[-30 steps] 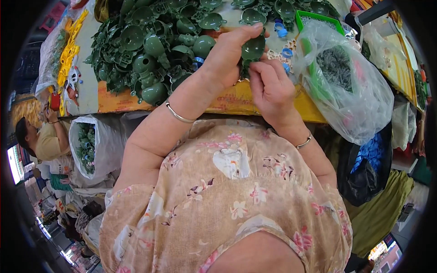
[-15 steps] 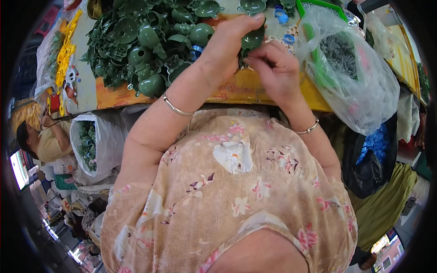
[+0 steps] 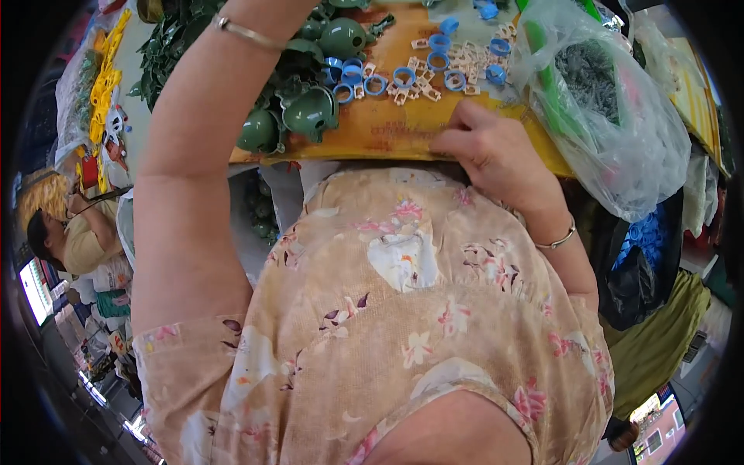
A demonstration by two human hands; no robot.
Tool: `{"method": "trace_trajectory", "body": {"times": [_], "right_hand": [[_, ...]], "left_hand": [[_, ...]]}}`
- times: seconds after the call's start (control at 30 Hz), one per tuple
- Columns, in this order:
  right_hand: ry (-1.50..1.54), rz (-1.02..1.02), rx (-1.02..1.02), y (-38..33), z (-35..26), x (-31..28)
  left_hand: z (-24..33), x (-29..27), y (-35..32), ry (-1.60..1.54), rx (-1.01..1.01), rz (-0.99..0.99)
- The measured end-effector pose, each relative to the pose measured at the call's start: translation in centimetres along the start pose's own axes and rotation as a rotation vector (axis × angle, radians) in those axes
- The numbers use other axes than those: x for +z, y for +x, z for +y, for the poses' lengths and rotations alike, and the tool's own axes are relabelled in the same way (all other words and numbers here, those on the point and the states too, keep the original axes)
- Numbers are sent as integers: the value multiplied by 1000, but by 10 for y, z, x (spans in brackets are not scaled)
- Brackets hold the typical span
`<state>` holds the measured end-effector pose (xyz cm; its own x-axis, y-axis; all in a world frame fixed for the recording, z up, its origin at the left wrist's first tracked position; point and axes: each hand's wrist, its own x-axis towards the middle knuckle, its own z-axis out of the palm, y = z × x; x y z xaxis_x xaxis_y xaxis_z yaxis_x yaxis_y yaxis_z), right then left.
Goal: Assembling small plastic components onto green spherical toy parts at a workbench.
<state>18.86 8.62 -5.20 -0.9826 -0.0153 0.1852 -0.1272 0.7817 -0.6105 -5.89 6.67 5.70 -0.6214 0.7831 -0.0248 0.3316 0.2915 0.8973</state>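
My left forearm reaches up past the top of the view, so that hand is out of sight beyond the green pile. My right hand is at the table's near edge, its fingers curled and pressed together; whether a small piece sits in them I cannot make out. Just beyond it lie small cream plastic parts and blue plastic rings. Glossy dark green plastic pieces, such as a cup-shaped one and a rounded one, are heaped near my left arm.
A clear plastic bag of grey-green small pieces leans over a green tray at the right. Below it hangs a black bag with blue parts. Yellow plastic parts lie far left. Another person sits at the left.
My left hand has left the middle and gone up and left out of view, with the green piece no longer visible there. My right hand has drawn back toward the table's near edge.
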Motion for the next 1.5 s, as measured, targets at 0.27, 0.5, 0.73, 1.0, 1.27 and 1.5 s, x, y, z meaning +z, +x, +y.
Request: {"method": "trace_trajectory", "body": {"times": [0.27,0.5,0.73,1.0,1.27,1.5], "right_hand": [[-72,5,-16,3,0,11],[136,255,27,5,4,5],[272,374,-69,15,8,15],[351,568,15,13,5,20],[511,725,78,23,-3,0],[290,886,-27,49,-4,-17]], "left_hand": [[-18,-1,95,-269,243,216],[-77,-25,116,1052,360,-23],[-96,-14,83,1581,435,-175],[-56,-40,59,1614,485,-5],[-39,-44,-8,334,300,-18],[-46,2,-81,157,200,-153]]}}
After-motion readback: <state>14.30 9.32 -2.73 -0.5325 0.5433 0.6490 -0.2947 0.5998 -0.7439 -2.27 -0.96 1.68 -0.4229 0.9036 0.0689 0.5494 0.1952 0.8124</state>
